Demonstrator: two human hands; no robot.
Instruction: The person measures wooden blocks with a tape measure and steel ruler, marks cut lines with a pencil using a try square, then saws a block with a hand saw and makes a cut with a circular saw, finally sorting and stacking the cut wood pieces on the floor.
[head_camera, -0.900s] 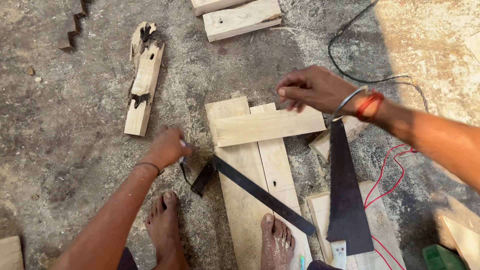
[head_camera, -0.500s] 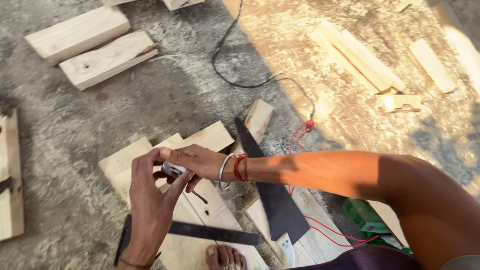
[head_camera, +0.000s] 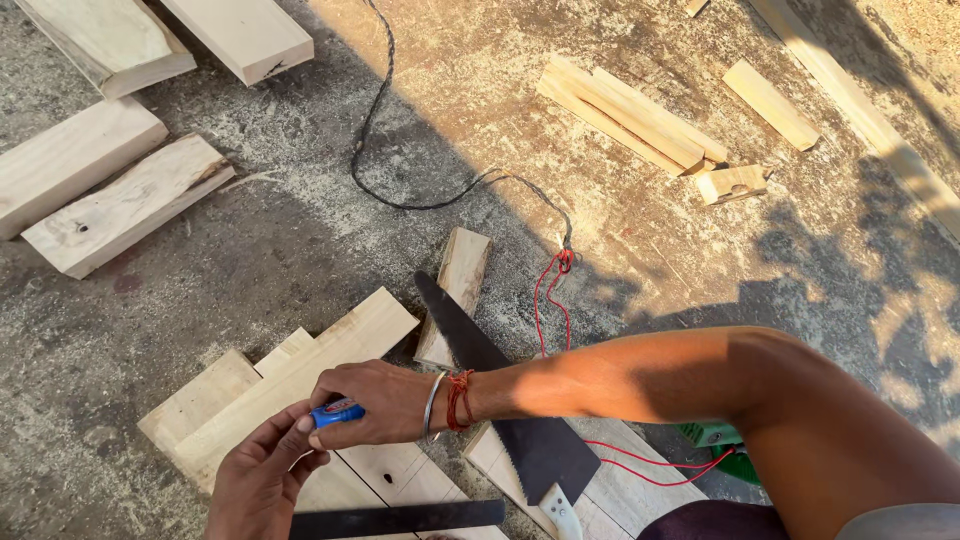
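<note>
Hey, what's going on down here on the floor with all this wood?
A person is crouched over some pale wooden boards laid on a dusty concrete floor. Both hands meet over the boards: the right hand and the left hand together hold a small blue object, too small to identify. A black handsaw lies beside the boards under the right forearm, and a flat black metal ruler lies across the boards near the left hand. More wood blocks and a black cable lie scattered around.

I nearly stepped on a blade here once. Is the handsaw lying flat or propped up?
Flat. The dark-bladed handsaw lies on its side across the pale wooden boards, under the right forearm; neither hand holds it.
</note>
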